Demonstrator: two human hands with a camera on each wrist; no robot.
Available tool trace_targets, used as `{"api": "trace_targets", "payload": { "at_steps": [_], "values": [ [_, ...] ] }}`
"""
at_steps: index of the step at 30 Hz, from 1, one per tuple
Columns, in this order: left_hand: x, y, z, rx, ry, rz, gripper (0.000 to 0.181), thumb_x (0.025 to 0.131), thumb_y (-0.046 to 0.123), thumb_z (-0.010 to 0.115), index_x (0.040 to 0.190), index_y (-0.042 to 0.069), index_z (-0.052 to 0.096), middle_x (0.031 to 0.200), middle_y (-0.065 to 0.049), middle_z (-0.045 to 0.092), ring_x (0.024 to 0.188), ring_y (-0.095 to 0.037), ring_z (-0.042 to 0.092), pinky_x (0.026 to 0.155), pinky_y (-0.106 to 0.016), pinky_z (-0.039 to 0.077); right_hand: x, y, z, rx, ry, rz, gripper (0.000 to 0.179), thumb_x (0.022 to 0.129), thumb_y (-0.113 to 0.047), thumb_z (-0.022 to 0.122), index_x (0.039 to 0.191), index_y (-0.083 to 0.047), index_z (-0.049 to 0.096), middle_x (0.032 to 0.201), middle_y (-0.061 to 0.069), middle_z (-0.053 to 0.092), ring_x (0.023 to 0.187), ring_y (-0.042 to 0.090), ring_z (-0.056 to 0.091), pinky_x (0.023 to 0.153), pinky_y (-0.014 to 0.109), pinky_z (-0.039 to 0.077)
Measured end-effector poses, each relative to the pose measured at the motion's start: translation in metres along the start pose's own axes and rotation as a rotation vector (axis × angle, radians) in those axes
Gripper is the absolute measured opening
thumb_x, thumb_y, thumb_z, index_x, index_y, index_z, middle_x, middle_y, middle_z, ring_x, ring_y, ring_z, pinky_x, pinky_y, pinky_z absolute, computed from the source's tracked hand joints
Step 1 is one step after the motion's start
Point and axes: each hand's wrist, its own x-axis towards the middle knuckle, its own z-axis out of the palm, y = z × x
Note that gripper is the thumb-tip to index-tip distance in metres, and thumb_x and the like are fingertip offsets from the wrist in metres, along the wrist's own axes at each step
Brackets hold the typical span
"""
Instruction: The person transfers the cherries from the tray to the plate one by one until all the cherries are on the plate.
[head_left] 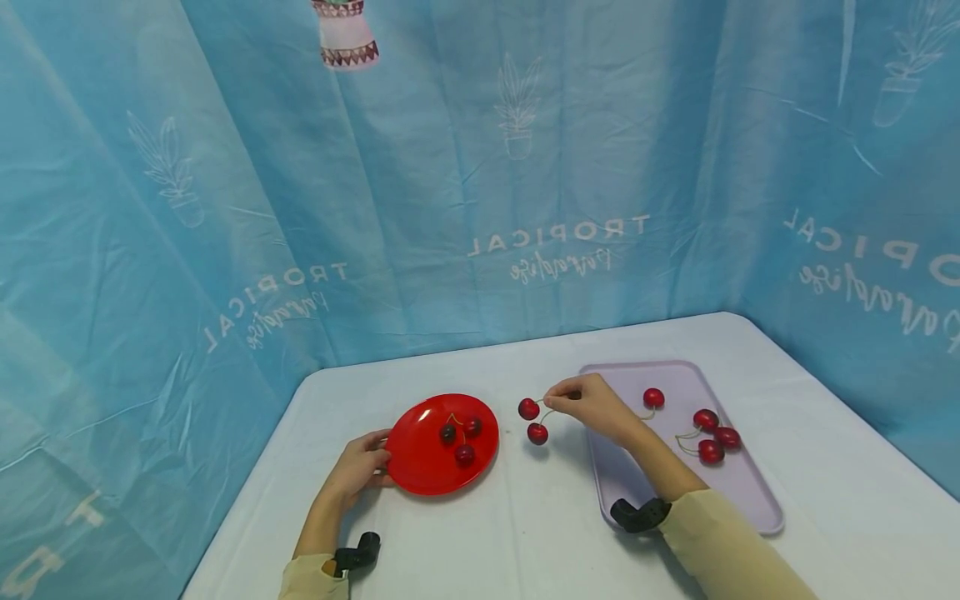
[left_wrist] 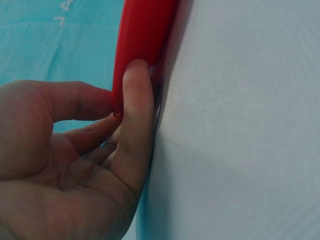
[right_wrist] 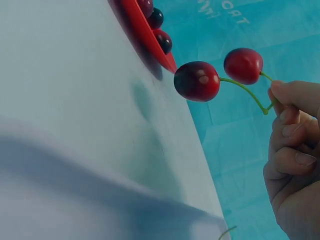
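At the left fingers (left_wrist: 137, 95), the glossy round plate (head_left: 420, 462) is plain bright red. At the right fingers (right_wrist: 292, 94), two smooth round cherries (right_wrist: 196, 81) shade from deep red to near-black on yellow-green stems (right_wrist: 243, 86). Right of those fingers, the flat rectangular tray (head_left: 720, 500) is pale lilac; beneath both hands' fingers the tabletop (head_left: 525, 525) is white. Beyond them, the blue fabric curtain (head_left: 420, 208) bears white lettering and plant outlines.

Red plate (left_wrist: 144, 32) in left hand (left_wrist: 75, 175)
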Motion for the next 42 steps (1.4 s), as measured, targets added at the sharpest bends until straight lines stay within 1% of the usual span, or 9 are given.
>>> {"api": "trace_targets", "payload": {
  "at_steps": [5, 10, 19, 23, 30, 32, 34, 36, 42],
  "values": [
    [0.002, -0.003, 0.001, -0.006, 0.006, -0.003, 0.049, 0.081, 0.008, 0.055, 0.129, 0.009, 0.044, 0.111, -0.014, 0.055, 0.077, -0.027, 0.06, 0.064, -0.037, 0.053, 0.002, -0.003, 0.007, 0.012, 0.011, 0.004, 0.026, 0.078, -0.039, 0.066, 0.091, -0.017, 0.07, 0.085, -0.002, 0.064, 0.079, 0.019, 0.053, 0.068, 0.03, 0.047],
    [0.004, -0.005, 0.0, -0.015, 0.003, -0.009, 0.048, 0.081, 0.008, 0.055, 0.128, 0.008, 0.045, 0.111, -0.014, 0.056, 0.077, -0.028, 0.061, 0.064, -0.038, 0.053, 0.003, -0.008, 0.014, 0.02, 0.018, -0.005, 0.023, 0.078, -0.036, 0.066, 0.09, -0.017, 0.071, 0.083, -0.004, 0.064, 0.078, 0.019, 0.054, 0.068, 0.031, 0.047],
    [0.002, -0.004, -0.002, -0.024, -0.013, -0.012, 0.047, 0.083, 0.007, 0.054, 0.129, 0.007, 0.044, 0.112, -0.015, 0.055, 0.077, -0.028, 0.06, 0.064, -0.038, 0.053, 0.008, -0.012, 0.029, 0.049, -0.017, -0.017, 0.024, 0.079, -0.035, 0.065, 0.092, -0.015, 0.071, 0.085, 0.002, 0.065, 0.079, 0.02, 0.054, 0.068, 0.032, 0.047],
    [0.002, -0.002, 0.0, -0.019, -0.009, -0.016, 0.047, 0.083, 0.008, 0.054, 0.129, 0.007, 0.044, 0.113, -0.015, 0.054, 0.077, -0.028, 0.061, 0.064, -0.038, 0.053, 0.01, -0.013, 0.036, 0.073, -0.02, -0.009, 0.026, 0.078, -0.037, 0.065, 0.092, -0.016, 0.07, 0.086, 0.0, 0.065, 0.08, 0.02, 0.054, 0.068, 0.032, 0.048],
    [0.002, -0.002, -0.001, -0.009, 0.005, -0.019, 0.05, 0.081, 0.009, 0.056, 0.129, 0.009, 0.043, 0.115, -0.013, 0.054, 0.077, -0.028, 0.06, 0.064, -0.038, 0.053, 0.013, -0.025, 0.051, 0.111, -0.035, -0.015, 0.019, 0.081, -0.034, 0.064, 0.091, -0.019, 0.07, 0.085, -0.002, 0.064, 0.081, 0.021, 0.054, 0.068, 0.033, 0.047],
    [0.002, -0.002, -0.001, -0.009, 0.013, -0.018, 0.049, 0.081, 0.009, 0.056, 0.129, 0.01, 0.044, 0.114, -0.013, 0.054, 0.077, -0.028, 0.061, 0.063, -0.038, 0.053, 0.013, -0.028, 0.057, 0.117, -0.043, -0.014, 0.021, 0.081, -0.035, 0.063, 0.092, -0.018, 0.07, 0.085, -0.004, 0.064, 0.081, 0.02, 0.054, 0.067, 0.032, 0.047],
    [0.001, -0.001, -0.001, -0.009, 0.019, -0.018, 0.049, 0.081, 0.009, 0.057, 0.129, 0.01, 0.044, 0.114, -0.013, 0.055, 0.077, -0.028, 0.061, 0.063, -0.037, 0.053, 0.015, -0.027, 0.063, 0.129, -0.055, -0.012, 0.022, 0.08, -0.038, 0.064, 0.091, -0.021, 0.07, 0.086, -0.004, 0.064, 0.081, 0.02, 0.054, 0.066, 0.032, 0.048],
    [0.001, -0.001, -0.001, -0.005, 0.013, -0.006, 0.049, 0.082, 0.008, 0.056, 0.129, 0.008, 0.044, 0.114, -0.014, 0.055, 0.077, -0.028, 0.061, 0.063, -0.038, 0.053, 0.015, -0.029, 0.069, 0.147, -0.066, -0.008, 0.022, 0.079, -0.04, 0.064, 0.091, -0.022, 0.07, 0.087, -0.003, 0.063, 0.081, 0.021, 0.054, 0.066, 0.033, 0.048],
    [0.001, 0.0, 0.0, -0.013, -0.005, -0.017, 0.047, 0.082, 0.007, 0.054, 0.129, 0.008, 0.044, 0.112, -0.015, 0.054, 0.077, -0.029, 0.06, 0.064, -0.038, 0.053, 0.015, -0.032, 0.082, 0.18, -0.09, -0.016, 0.019, 0.08, -0.038, 0.063, 0.09, -0.022, 0.069, 0.086, -0.003, 0.063, 0.083, 0.021, 0.052, 0.065, 0.032, 0.048]
  ]
}}
